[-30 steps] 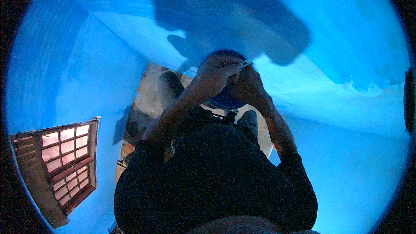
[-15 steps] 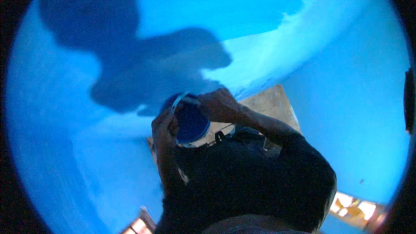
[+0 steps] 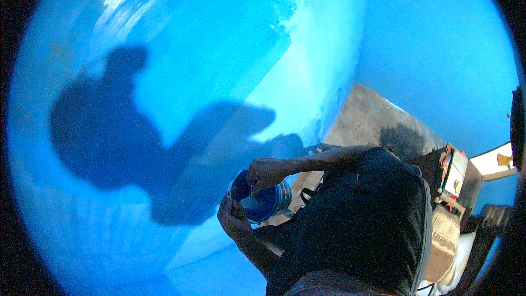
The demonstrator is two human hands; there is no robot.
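Head view, main item: one round bucket (image 3: 284, 193), in front of the dark shirt, left of it in the picture, tilted with mouth toward the camera. Outer side printed in several colours; inside deep blue, with a lighter blue patch low in the mouth.

Right hand (image 3: 266, 173): at the upper side of the bucket, over the mouth, forearm in from the right. Fingers bent and close together, tips pointing down into the mouth; cannot tell whether pinching anything, owing to shade.

Left hand (image 3: 234, 218): at the lower left side of the bucket, against the rim, forearm rising from below. Fingers curled, with tips near the mouth; cannot tell exactly how firmly pressed, or on what besides the rim.

Surroundings: blue wall (image 3: 219, 49), with a paler band (image 3: 307, 71) of ragged upper edge and whitish streaks at upper left. Large dark shadow (image 3: 104, 137) across the same wall, to the left of both hands. Second blue wall (image 3: 433, 38) at upper right. Grey floor (image 3: 364, 112) between the walls, with a dark patch. Black strap (image 3: 307, 194) just beside the bucket, near the dark shirt (image 3: 356, 214). At far right: a white panel (image 3: 456, 175), a brown patterned cloth (image 3: 445, 230) and white fabric (image 3: 466, 252), close together.
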